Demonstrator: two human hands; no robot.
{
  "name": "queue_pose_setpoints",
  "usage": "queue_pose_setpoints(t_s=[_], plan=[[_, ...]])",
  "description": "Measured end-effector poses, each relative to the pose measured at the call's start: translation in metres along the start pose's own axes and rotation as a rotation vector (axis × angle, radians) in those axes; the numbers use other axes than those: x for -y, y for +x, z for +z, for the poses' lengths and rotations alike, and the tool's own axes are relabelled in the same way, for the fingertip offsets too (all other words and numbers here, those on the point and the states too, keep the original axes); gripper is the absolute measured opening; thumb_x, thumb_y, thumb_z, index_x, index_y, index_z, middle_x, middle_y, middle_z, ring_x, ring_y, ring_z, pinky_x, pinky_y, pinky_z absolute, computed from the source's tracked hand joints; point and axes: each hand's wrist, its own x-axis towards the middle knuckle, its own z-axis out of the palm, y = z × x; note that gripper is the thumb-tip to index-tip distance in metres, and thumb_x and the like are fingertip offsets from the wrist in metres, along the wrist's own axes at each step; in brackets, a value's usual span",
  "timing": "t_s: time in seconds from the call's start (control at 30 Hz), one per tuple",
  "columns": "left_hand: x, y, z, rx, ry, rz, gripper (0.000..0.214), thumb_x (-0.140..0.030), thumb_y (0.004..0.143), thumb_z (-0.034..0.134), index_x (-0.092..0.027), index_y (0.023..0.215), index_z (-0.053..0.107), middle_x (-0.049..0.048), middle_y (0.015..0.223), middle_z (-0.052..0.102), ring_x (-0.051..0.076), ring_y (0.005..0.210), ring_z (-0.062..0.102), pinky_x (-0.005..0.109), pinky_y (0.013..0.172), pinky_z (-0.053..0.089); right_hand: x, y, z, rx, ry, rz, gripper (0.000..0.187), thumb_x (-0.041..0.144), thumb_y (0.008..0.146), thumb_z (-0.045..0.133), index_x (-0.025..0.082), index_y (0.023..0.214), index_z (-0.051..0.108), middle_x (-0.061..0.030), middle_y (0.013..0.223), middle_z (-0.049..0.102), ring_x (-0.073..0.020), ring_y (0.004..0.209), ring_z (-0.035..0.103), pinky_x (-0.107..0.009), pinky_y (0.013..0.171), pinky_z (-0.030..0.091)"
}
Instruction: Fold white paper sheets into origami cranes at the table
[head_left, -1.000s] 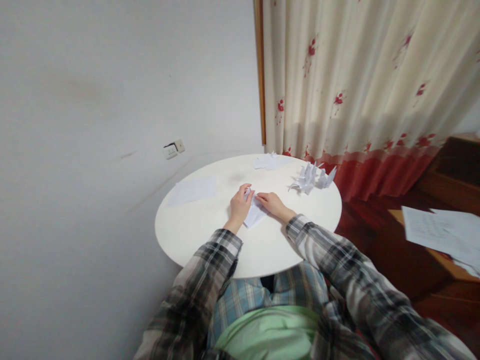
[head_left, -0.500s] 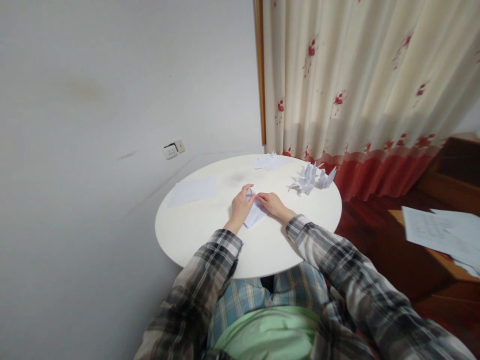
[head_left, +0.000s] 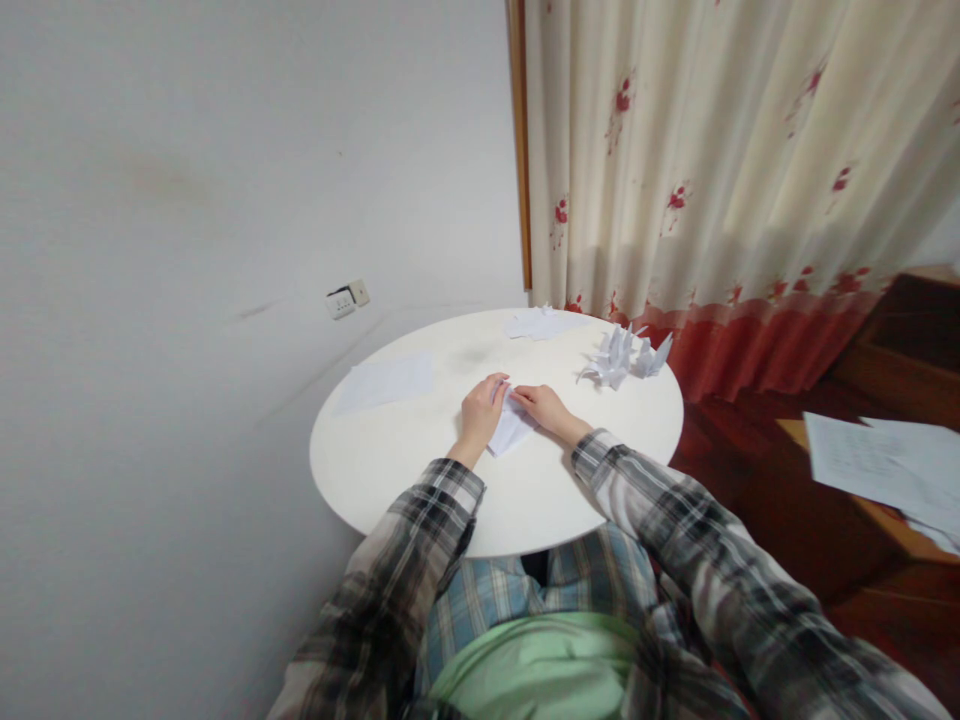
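Note:
A folded piece of white paper lies on the round white table between my hands. My left hand has its fingers closed on the paper's upper left edge. From the other side, my right hand pinches the upper part of the same paper, its fingertips almost touching those of the left. Part of the paper is hidden beneath the fingers. Toward the table's far right stand several folded paper shapes with pointed ends, grouped close together.
A flat white sheet lies at the table's left. More paper pieces are at the far edge. A wall socket, a flowered curtain and printed sheets on a wooden surface surround the table.
The left fingers, raised and curved over the paper before, have lowered and closed against it. My right hand has hardly moved.

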Motion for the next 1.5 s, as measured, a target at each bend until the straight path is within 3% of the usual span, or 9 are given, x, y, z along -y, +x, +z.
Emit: queue_pose_setpoints(t_s=[0.7, 0.97, 1.27, 1.5], plan=[[0.0001, -0.0002, -0.0022, 0.012, -0.002, 0.003, 0.030, -0.031, 0.089, 0.032, -0.019, 0.089, 0.059, 0.0037, 0.085, 0.066, 0.015, 0.082, 0.060, 0.027, 0.075, 0.044, -0.0029, 0.0000, 0.0017, -0.001, 0.009, -0.015, 0.033, 0.033, 0.088, 0.038, 0.016, 0.072, 0.061, -0.0011, 0.064, 0.060, -0.0096, 0.056, 0.044, -0.020, 0.056, 0.027], [-0.0031, -0.0002, -0.0034, 0.018, -0.007, 0.003, 0.024, -0.031, 0.086, 0.041, -0.017, 0.083, 0.061, 0.0039, 0.083, 0.066, 0.015, 0.081, 0.059, 0.026, 0.076, 0.043, -0.0031, 0.0002, 0.0022, -0.003, 0.029, -0.027, 0.032, 0.033, 0.088, 0.039, 0.017, 0.077, 0.063, -0.0022, 0.070, 0.064, -0.0100, 0.059, 0.048, -0.019, 0.058, 0.029], [0.0011, -0.0009, -0.0016, 0.032, 0.004, 0.005, 0.030, -0.031, 0.089, 0.033, -0.018, 0.086, 0.061, 0.0030, 0.087, 0.065, 0.014, 0.085, 0.058, 0.025, 0.079, 0.042, -0.0010, -0.0006, 0.0007, 0.003, 0.008, -0.029, 0.031, 0.031, 0.088, 0.039, 0.016, 0.074, 0.062, -0.0009, 0.065, 0.061, -0.0090, 0.056, 0.045, -0.019, 0.056, 0.028], [-0.0010, -0.0001, -0.0015, 0.034, -0.008, -0.030, 0.024, -0.034, 0.086, 0.040, -0.019, 0.090, 0.059, 0.0032, 0.087, 0.065, 0.014, 0.083, 0.059, 0.025, 0.076, 0.043, 0.0000, -0.0005, 0.0001, 0.012, -0.005, -0.006, 0.032, 0.031, 0.088, 0.038, 0.016, 0.075, 0.063, -0.0011, 0.068, 0.062, -0.0090, 0.059, 0.047, -0.018, 0.058, 0.029]])
